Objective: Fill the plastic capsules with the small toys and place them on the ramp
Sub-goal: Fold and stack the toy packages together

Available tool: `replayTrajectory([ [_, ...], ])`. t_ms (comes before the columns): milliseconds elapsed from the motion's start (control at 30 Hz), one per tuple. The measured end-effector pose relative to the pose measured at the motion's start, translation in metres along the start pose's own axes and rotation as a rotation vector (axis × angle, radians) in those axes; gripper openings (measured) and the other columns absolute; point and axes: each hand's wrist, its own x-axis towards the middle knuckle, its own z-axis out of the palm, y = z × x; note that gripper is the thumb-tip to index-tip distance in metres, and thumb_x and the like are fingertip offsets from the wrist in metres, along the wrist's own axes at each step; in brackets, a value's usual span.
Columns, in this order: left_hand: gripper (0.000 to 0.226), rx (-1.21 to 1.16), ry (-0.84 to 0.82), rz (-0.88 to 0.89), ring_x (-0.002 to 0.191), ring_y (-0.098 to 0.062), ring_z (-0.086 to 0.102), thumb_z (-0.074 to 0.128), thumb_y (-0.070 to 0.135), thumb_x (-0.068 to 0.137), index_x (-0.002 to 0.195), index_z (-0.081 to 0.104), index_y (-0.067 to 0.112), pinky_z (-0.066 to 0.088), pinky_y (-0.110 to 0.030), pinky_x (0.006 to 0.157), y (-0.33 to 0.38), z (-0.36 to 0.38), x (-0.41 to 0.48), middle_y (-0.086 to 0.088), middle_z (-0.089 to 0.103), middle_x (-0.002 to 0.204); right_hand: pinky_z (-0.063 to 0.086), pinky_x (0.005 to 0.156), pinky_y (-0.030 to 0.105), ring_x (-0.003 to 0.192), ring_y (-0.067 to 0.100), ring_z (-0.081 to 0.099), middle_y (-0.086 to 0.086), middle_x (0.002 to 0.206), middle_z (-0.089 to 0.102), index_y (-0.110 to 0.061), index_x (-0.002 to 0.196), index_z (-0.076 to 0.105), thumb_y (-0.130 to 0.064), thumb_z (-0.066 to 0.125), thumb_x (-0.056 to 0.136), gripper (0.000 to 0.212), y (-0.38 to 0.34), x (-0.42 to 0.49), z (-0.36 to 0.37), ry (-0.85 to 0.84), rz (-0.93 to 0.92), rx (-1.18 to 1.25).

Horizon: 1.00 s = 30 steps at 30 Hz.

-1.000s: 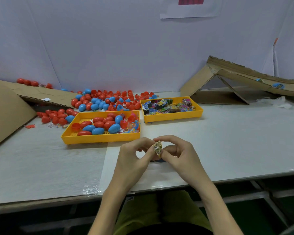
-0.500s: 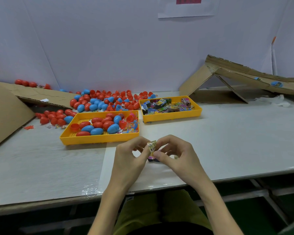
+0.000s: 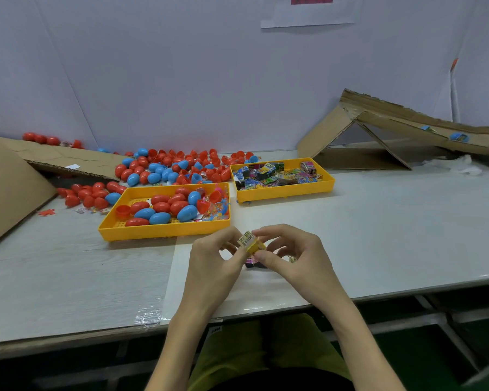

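Over grey table, yellow barcoded toy

Your pale counter carries a yellow tray near the left and a second yellow tray just beyond it to the right. A big cardboard sheet leans at the far left. Behind, the white wall bears a paper sheet up top. Crumpled white wrap lies far right, and clear tape clings to the near edge.
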Motion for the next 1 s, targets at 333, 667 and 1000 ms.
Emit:
replayTrajectory([
  [333,0.023,0.015,-0.015,-0.03,0.069,-0.013,0.058,0.072,0.012,0.089,0.067,0.067,0.016,0.047,-0.028,0.062,-0.001,0.0,-0.001,0.007,0.063,0.063,0.051,0.07,0.02,0.08,0.015,0.068,-0.01,0.092,0.072,-0.03,0.086,0.072,-0.019,0.08,0.078,0.015,-0.001,0.0,-0.001,0.011,-0.026,0.036],
  [667,0.024,0.054,-0.016,-0.006,0.069,-0.011,0.059,0.073,0.008,0.086,0.066,0.068,0.02,0.044,-0.016,0.061,-0.001,0.001,-0.001,0.01,0.063,0.064,0.054,0.078,0.039,0.09,0.016,0.064,-0.011,0.093,0.064,-0.021,0.079,0.074,-0.013,0.076,0.084,0.01,0.0,0.002,-0.003,-0.024,-0.015,0.063],
  [1000,0.021,0.004,-0.109,-0.042,0.074,-0.005,0.06,0.075,0.017,0.085,0.07,0.068,0.029,0.041,-0.006,0.069,0.007,0.0,0.0,0.015,0.067,0.07,0.052,0.07,0.021,0.079,0.013,0.065,0.002,0.088,0.064,-0.007,0.077,0.076,-0.005,0.071,0.079,0.005,0.003,-0.001,-0.011,-0.035,-0.04,0.324],
])
